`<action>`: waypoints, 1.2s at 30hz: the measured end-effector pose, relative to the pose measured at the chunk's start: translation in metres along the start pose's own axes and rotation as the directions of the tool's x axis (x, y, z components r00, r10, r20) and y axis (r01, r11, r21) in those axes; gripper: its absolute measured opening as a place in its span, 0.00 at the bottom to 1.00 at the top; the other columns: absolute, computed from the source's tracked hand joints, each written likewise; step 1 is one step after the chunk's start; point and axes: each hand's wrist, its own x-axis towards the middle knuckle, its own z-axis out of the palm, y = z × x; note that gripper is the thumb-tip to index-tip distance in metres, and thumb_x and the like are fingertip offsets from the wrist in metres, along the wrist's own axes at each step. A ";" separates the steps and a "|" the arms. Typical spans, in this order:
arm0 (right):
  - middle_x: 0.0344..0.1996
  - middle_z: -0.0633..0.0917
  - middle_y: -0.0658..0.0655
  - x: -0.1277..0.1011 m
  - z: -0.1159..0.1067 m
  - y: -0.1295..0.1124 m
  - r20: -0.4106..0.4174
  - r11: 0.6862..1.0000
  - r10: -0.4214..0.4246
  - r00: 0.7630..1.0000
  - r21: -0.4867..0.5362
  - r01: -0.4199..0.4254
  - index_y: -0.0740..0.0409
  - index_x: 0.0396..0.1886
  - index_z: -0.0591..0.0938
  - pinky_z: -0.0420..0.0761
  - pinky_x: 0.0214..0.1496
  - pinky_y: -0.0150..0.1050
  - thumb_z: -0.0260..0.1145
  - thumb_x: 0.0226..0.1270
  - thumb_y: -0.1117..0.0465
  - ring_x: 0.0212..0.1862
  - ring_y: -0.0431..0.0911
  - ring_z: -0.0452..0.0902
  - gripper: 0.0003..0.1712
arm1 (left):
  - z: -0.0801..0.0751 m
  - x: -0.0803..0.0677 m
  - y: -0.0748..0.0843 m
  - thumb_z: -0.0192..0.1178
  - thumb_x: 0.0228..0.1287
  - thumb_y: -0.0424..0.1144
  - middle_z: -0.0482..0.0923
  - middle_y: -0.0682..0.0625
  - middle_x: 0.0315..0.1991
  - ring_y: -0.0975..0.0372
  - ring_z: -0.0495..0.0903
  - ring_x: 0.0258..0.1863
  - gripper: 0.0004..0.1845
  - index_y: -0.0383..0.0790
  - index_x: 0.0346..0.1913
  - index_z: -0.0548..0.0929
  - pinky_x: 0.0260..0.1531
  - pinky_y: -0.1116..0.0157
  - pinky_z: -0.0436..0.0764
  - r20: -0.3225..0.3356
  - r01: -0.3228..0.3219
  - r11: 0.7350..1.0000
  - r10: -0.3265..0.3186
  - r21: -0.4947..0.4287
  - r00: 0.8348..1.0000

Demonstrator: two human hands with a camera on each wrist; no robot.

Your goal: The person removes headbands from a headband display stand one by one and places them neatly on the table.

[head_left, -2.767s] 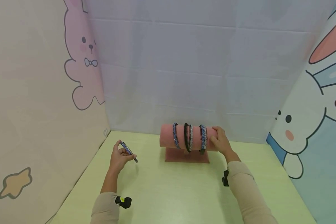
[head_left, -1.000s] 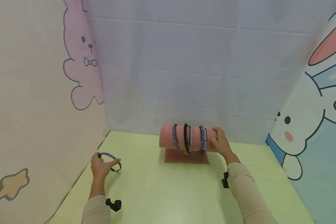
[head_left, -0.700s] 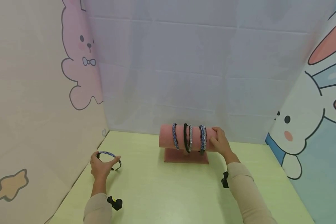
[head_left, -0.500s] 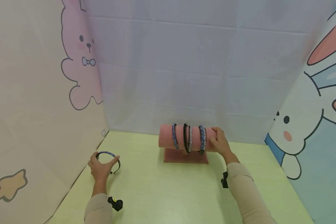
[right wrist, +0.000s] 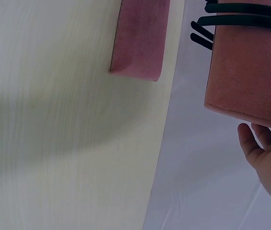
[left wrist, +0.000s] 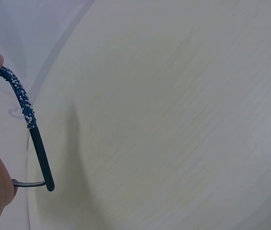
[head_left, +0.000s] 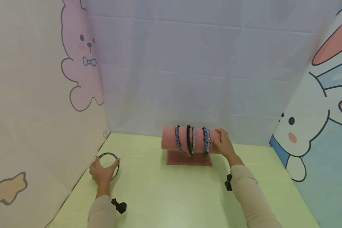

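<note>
On the left, my left hand (head_left: 102, 172) pinches a blue glittery headband (head_left: 108, 154) between thumb and fingers. Its arch faces away from me, just over the table. The left wrist view shows the sparkly band (left wrist: 24, 100) with inner teeth and one plain dark leg. My right hand (head_left: 224, 144) grips the right end of a pink padded roll stand (head_left: 168, 138), fingertips at its end face in the right wrist view. Around the roll sit a blue headband (head_left: 178, 138) at left, a black one (head_left: 189, 139) beside a silver one (head_left: 193, 141), and blue-and-silver glitter bands (head_left: 206, 141) near my right hand.
The roll's flat pink base (head_left: 176, 158) rests on the pale yellow table (head_left: 165, 193). A plain light backdrop (head_left: 171, 72) hangs behind. Cartoon-printed side walls close off left and right, the left one (head_left: 40, 133) close to my left hand.
My left hand has moved left and nearer me with the headband, turning it from edge-on to show its open arch. It has tilted slightly more since. My right hand stays on the roll.
</note>
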 end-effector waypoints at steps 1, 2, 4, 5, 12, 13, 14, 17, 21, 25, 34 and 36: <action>0.59 0.63 0.71 0.000 0.000 0.000 0.000 1.000 -0.001 1.000 0.000 0.001 0.69 0.60 0.63 0.57 0.61 0.58 0.50 0.57 0.61 0.62 0.62 0.57 0.30 | 0.001 0.000 -0.001 0.71 0.34 0.67 0.50 0.35 0.63 0.42 0.49 0.63 0.63 0.43 0.73 0.53 0.53 0.40 0.58 0.002 0.012 1.000 -0.012 -0.001 1.000; 0.59 0.63 0.71 0.000 0.000 0.000 -0.001 1.000 -0.001 1.000 -0.004 0.001 0.69 0.60 0.63 0.57 0.61 0.58 0.50 0.58 0.61 0.62 0.62 0.57 0.30 | 0.003 -0.001 -0.001 0.71 0.33 0.67 0.50 0.35 0.63 0.42 0.49 0.63 0.63 0.43 0.73 0.53 0.54 0.41 0.58 0.004 0.023 1.000 -0.023 -0.003 1.000; 0.59 0.63 0.71 -0.001 -0.001 -0.002 0.001 1.000 0.003 1.000 -0.002 -0.003 0.69 0.60 0.63 0.57 0.61 0.58 0.50 0.58 0.61 0.61 0.62 0.57 0.30 | 0.004 -0.003 -0.002 0.71 0.33 0.66 0.50 0.35 0.61 0.42 0.48 0.61 0.63 0.42 0.72 0.53 0.54 0.42 0.59 0.009 0.045 0.999 -0.045 -0.008 0.999; 0.59 0.63 0.71 -0.001 -0.001 -0.002 0.004 1.000 0.003 1.000 0.001 -0.003 0.70 0.60 0.63 0.57 0.61 0.58 0.50 0.58 0.61 0.61 0.62 0.57 0.30 | 0.005 -0.003 -0.003 0.72 0.32 0.66 0.49 0.34 0.60 0.42 0.48 0.61 0.63 0.42 0.72 0.54 0.54 0.43 0.60 0.013 0.056 0.998 -0.056 -0.007 0.998; 0.60 0.61 0.72 -0.001 0.000 -0.009 0.008 1.000 0.014 1.000 0.018 -0.014 0.69 0.60 0.63 0.57 0.61 0.59 0.51 0.57 0.61 0.62 0.63 0.56 0.30 | 0.004 -0.004 -0.011 0.73 0.36 0.61 0.50 0.30 0.57 0.40 0.49 0.57 0.61 0.29 0.68 0.55 0.53 0.44 0.59 0.037 0.078 0.992 -0.082 0.094 0.996; 0.61 0.61 0.72 -0.001 0.000 -0.009 0.010 1.000 0.016 1.000 0.011 -0.016 0.69 0.60 0.63 0.57 0.61 0.58 0.51 0.58 0.61 0.62 0.63 0.56 0.30 | 0.003 -0.003 -0.014 0.73 0.36 0.60 0.50 0.29 0.57 0.39 0.50 0.57 0.60 0.28 0.67 0.55 0.53 0.44 0.59 0.037 0.081 0.990 -0.086 0.112 0.996; 0.61 0.61 0.72 -0.001 0.000 -0.010 0.013 1.000 0.018 1.000 0.006 -0.018 0.70 0.60 0.63 0.57 0.61 0.59 0.50 0.58 0.60 0.62 0.63 0.56 0.30 | 0.003 -0.003 -0.016 0.74 0.36 0.59 0.50 0.28 0.57 0.38 0.50 0.56 0.60 0.26 0.66 0.56 0.52 0.43 0.59 0.040 0.080 0.988 -0.086 0.135 0.995; 0.62 0.61 0.72 -0.002 -0.001 -0.009 0.008 1.000 0.026 1.000 0.000 -0.026 0.69 0.61 0.63 0.56 0.62 0.58 0.50 0.58 0.60 0.63 0.63 0.55 0.30 | 0.004 -0.002 -0.024 0.73 0.36 0.60 0.51 0.27 0.56 0.37 0.52 0.54 0.59 0.21 0.63 0.58 0.51 0.44 0.60 0.053 0.060 0.977 -0.072 0.204 0.996; 0.62 0.61 0.72 -0.002 -0.001 -0.008 -0.003 0.999 0.029 1.000 0.015 -0.029 0.70 0.60 0.64 0.55 0.63 0.58 0.50 0.58 0.61 0.63 0.63 0.55 0.30 | 0.006 -0.002 -0.027 0.72 0.36 0.60 0.52 0.25 0.55 0.36 0.54 0.52 0.57 0.16 0.57 0.60 0.51 0.44 0.60 0.083 0.039 0.954 -0.066 0.296 0.994; 0.61 0.62 0.72 -0.002 0.000 -0.009 -0.001 0.999 0.022 1.000 0.032 -0.022 0.71 0.60 0.64 0.55 0.63 0.58 0.51 0.57 0.62 0.63 0.63 0.55 0.30 | 0.004 -0.003 -0.025 0.71 0.37 0.59 0.53 0.23 0.53 0.34 0.53 0.53 0.56 0.13 0.54 0.60 0.54 0.44 0.56 0.128 0.017 0.932 -0.068 0.361 0.989; 0.61 0.61 0.72 -0.002 -0.001 -0.009 -0.004 0.999 0.026 1.000 0.023 -0.026 0.71 0.60 0.63 0.55 0.62 0.58 0.51 0.58 0.61 0.63 0.63 0.55 0.30 | -0.014 -0.002 -0.015 0.69 0.38 0.64 0.50 0.19 0.55 0.29 0.50 0.55 0.62 0.15 0.60 0.54 0.48 0.32 0.51 0.316 -0.049 0.924 -0.080 0.380 0.945; 0.60 0.62 0.73 -0.002 -0.001 -0.009 -0.005 1.000 0.023 1.000 0.020 -0.022 0.71 0.60 0.63 0.56 0.62 0.58 0.51 0.58 0.61 0.62 0.63 0.56 0.30 | -0.018 0.000 -0.016 0.70 0.39 0.63 0.48 0.19 0.56 0.30 0.49 0.55 0.62 0.15 0.60 0.52 0.47 0.32 0.52 0.370 -0.067 0.923 -0.085 0.379 0.925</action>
